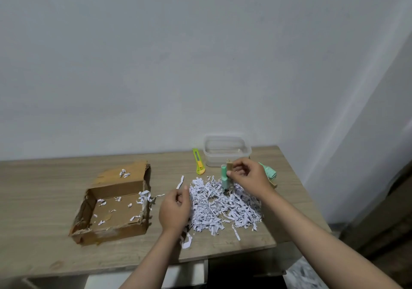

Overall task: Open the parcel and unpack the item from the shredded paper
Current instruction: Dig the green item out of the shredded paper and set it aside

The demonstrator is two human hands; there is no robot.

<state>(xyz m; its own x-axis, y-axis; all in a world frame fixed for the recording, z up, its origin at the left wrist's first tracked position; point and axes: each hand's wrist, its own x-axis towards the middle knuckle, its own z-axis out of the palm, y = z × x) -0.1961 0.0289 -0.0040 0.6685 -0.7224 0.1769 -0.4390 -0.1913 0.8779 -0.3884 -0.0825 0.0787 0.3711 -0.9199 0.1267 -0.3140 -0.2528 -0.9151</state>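
The opened cardboard box sits at the left of the wooden table, holding only a few paper scraps. A pile of white shredded paper lies in the middle. A small mint-green bottle stands upright at the pile's far edge. My right hand pinches a small brownish piece right beside the bottle's cap. My left hand rests at the pile's left edge, fingers curled around a strip of white paper.
A yellow-green utility knife lies behind the pile. A clear plastic container stands at the back near the wall. A mint-green patterned object lies behind my right hand. The table's right edge is close to it.
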